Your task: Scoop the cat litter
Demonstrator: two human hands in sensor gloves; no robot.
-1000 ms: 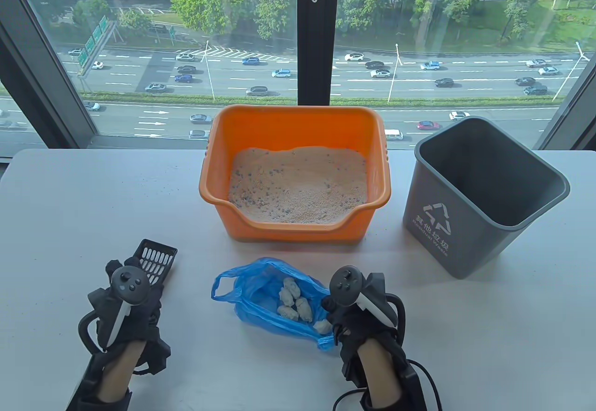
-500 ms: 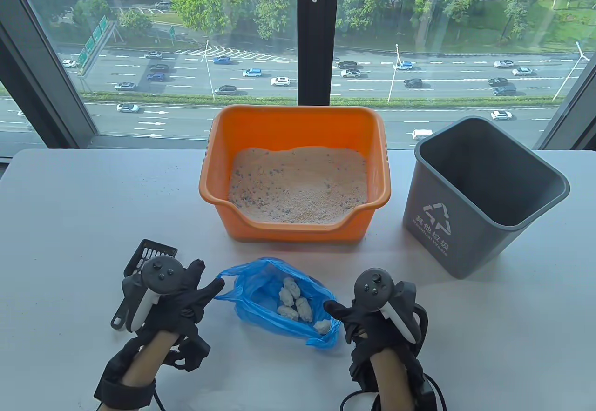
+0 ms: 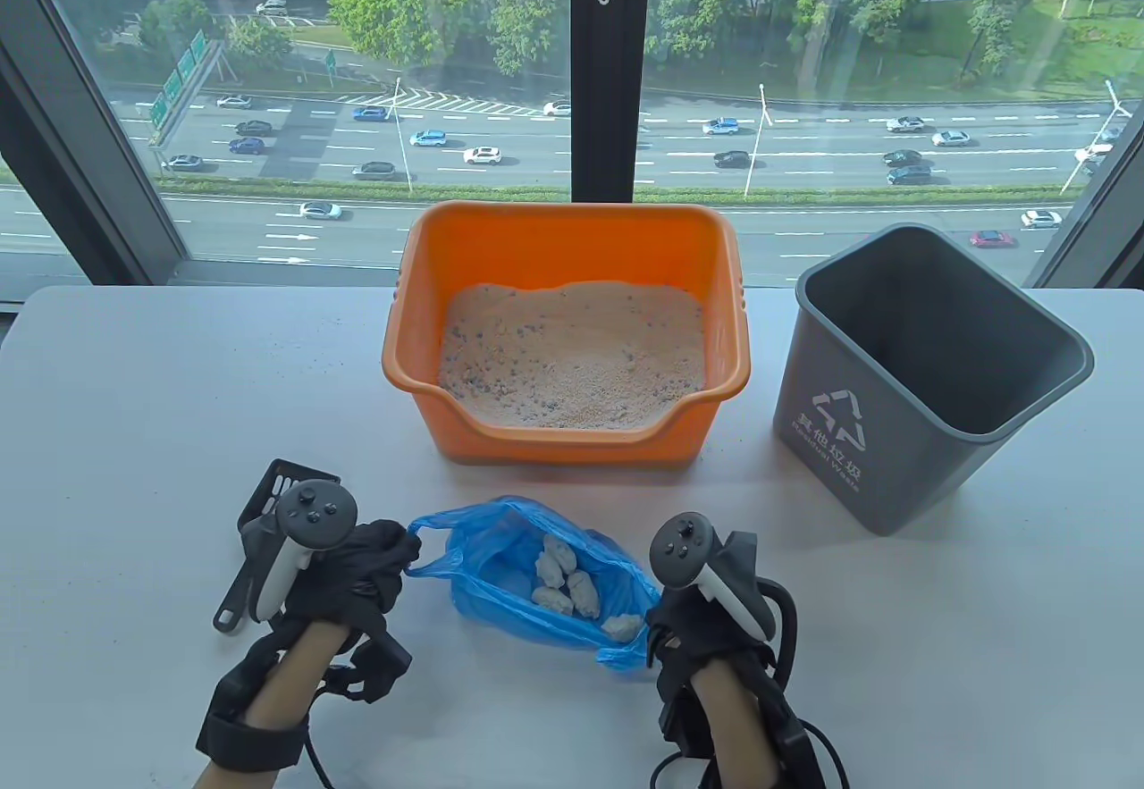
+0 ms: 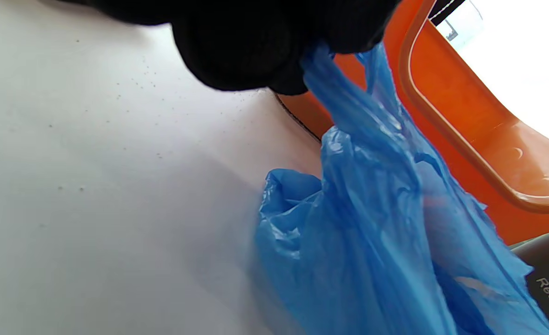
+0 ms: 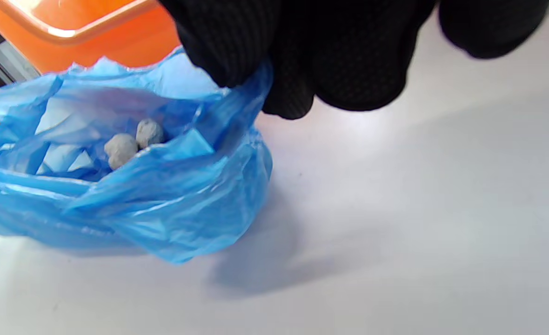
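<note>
A blue plastic bag [image 3: 500,570] with several grey litter clumps [image 3: 565,586] lies on the white table in front of the orange litter box [image 3: 572,248]. My left hand [image 3: 393,548] grips the bag's left handle; the left wrist view shows the handle [image 4: 335,93] bunched in my fingers [image 4: 237,51]. My right hand [image 3: 657,619] pinches the bag's right edge; the right wrist view shows the bag [image 5: 163,204] and clumps [image 5: 132,142] below my fingers [image 5: 228,42]. A black slotted scoop [image 3: 255,521] lies on the table, partly under my left hand.
A grey waste bin [image 3: 929,378] stands at the right of the litter box, open and empty inside. The litter box holds sandy litter [image 3: 572,360]. The window is behind the table's far edge.
My left hand left the scoop, moved right and closed on the bag's left handle. My right hand drew back a little, then returned and pinched the bag's right edge.
</note>
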